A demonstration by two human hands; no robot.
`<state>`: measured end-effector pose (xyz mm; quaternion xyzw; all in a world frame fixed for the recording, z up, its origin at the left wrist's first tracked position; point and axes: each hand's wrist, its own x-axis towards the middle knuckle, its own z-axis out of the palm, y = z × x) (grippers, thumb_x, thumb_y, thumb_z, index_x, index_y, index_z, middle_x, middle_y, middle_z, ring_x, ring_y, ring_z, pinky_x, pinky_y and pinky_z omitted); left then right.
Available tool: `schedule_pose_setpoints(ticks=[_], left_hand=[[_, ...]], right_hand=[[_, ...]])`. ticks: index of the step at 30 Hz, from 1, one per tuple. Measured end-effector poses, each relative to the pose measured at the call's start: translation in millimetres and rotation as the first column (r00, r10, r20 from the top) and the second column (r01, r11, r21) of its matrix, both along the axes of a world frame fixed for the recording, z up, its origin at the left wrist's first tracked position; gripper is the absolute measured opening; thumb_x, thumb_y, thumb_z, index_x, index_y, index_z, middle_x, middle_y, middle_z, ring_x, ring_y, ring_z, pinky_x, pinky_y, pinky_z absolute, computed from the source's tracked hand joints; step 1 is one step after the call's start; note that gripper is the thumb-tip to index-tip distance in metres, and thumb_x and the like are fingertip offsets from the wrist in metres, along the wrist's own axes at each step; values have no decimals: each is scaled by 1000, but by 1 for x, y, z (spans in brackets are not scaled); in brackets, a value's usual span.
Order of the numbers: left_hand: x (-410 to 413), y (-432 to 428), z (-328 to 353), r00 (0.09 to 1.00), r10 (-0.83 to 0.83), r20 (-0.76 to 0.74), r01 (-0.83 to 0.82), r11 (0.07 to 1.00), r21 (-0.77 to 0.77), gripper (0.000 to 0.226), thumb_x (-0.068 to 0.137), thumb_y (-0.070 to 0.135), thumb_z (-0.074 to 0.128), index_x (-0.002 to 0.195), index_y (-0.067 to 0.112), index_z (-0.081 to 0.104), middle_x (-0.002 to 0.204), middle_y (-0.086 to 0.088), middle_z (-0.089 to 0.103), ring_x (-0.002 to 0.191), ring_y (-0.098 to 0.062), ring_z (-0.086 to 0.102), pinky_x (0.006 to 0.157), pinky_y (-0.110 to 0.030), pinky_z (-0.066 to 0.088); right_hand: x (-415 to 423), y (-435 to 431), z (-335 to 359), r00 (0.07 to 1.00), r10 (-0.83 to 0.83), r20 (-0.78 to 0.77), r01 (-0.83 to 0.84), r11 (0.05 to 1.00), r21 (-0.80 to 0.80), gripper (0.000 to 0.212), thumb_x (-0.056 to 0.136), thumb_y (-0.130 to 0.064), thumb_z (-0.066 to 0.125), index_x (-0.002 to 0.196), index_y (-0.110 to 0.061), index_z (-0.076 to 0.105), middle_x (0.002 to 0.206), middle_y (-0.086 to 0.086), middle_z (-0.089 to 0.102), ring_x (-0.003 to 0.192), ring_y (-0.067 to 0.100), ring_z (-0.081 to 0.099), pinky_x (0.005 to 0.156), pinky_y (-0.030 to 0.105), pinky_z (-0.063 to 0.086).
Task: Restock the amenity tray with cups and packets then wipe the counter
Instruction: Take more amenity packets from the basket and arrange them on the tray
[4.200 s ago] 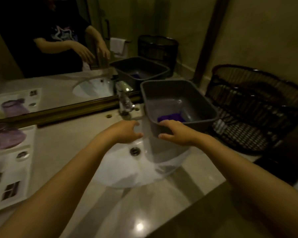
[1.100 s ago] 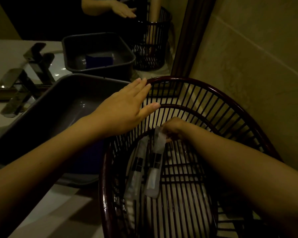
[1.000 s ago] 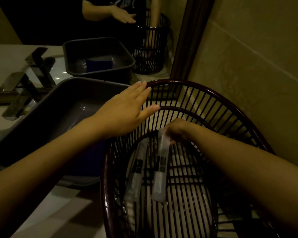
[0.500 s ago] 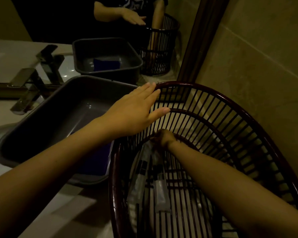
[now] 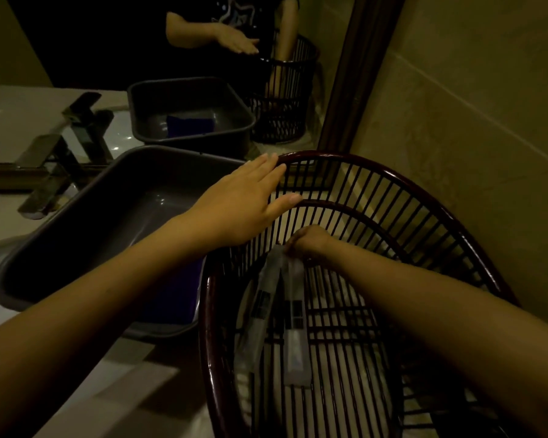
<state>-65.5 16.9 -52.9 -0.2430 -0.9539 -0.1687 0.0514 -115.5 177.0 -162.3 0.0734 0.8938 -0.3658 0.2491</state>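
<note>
Both packets [image 5: 293, 314] now hang lifted from the basket [image 5: 393, 181], pinched by the right hand [image 5: 307, 243]; left hand [image 5: 244, 200] flat, open; restocking barely begun, wiping undone.

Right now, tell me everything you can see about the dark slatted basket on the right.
The dark slatted basket is oval, of glossy reddish-brown bars with open gaps, looking like lacquered wood or plastic. It stands by the tiled wall, right of the grey tub. The left hand lies flat on its rim; the right hand reaches inside, pinching clear packets that lie lengthwise in it.
</note>
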Motion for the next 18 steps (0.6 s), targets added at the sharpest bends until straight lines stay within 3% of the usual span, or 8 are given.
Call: schedule_pose_setpoints(ticks=[2, 4, 8, 10, 12, 14, 16, 18], left_hand=[[-1, -1, -2, 1000, 3, 21, -3, 1000, 0, 64, 91, 51, 26, 144, 19, 12, 157, -1, 7, 142, -9, 1, 105, -23, 2], [-2, -2, -2, 999, -6, 34, 5, 998, 55, 61, 92, 48, 28, 144, 20, 15, 157, -1, 10, 142, -8, 3, 106, -24, 4], [-2, -2, 1, 998, -30, 47, 19, 972, 234, 50, 95, 37, 33, 141, 19, 27, 153, -1, 24, 138, -4, 14, 107, -20, 9], [3, -1, 10, 998, -60, -7, 59, 941, 332, 39, 95, 29, 39, 133, 29, 38, 140, 6, 42, 127, 6, 27, 105, -10, 15], [10, 0, 28, 994, -109, 27, 82, 871, 484, 29, 93, 31, 42, 120, 37, 48, 120, 14, 56, 114, 5, 47, 93, -6, 35], [16, -1, 51, 977, -186, 102, 81, 772, 630, 30, 86, 44, 44, 110, 34, 60, 106, 15, 68, 103, 0, 60, 84, -15, 49], [24, -4, 72, 967, -239, 85, 109, 695, 711, 33, 80, 52, 47, 101, 36, 66, 99, 15, 70, 97, -2, 64, 75, -17, 53], [31, -5, 89, 966, -260, 9, 163, 632, 758, 27, 79, 51, 50, 98, 39, 67, 100, 16, 69, 96, -4, 65, 75, -17, 54]], right_hand=[[9, 5, 20, 999, 28, -43, -31, 998, -60, 8, 85, -10, 61, 87, -8, 68, 93, 9, 65, 83, 20, 59, 75, 34, 53], [21, 10, 46, 991, 60, -121, -77, 987, -140, 15, 85, -8, 59, 72, -15, 61, 82, 1, 61, 77, 15, 57, 71, 30, 51], [48, 15, 102, 916, 172, -361, -232, 964, -131, 15, 83, -13, 65, 71, -21, 60, 74, -7, 60, 70, 3, 57, 59, 16, 45], [60, 16, 131, 854, 218, -472, -291, 953, -88, 15, 81, -15, 68, 70, -22, 61, 70, -10, 61, 65, -1, 57, 58, 12, 45], [70, 20, 159, 790, 256, -557, -339, 939, -50, 12, 81, -16, 69, 72, -23, 63, 67, -12, 61, 62, -4, 58, 56, 8, 44], [77, 23, 188, 710, 279, -646, -354, 935, 14, 7, 80, -18, 69, 76, -22, 65, 70, -13, 62, 68, -3, 59, 61, 10, 46], [80, 25, 218, 645, 279, -712, -353, 935, 46, 5, 81, -19, 68, 79, -22, 64, 75, -12, 62, 75, 2, 59, 69, 15, 49], [83, 25, 246, 598, 257, -759, -358, 933, 34, 6, 82, -20, 66, 79, -24, 63, 78, -11, 62, 76, 1, 60, 65, 13, 51]])
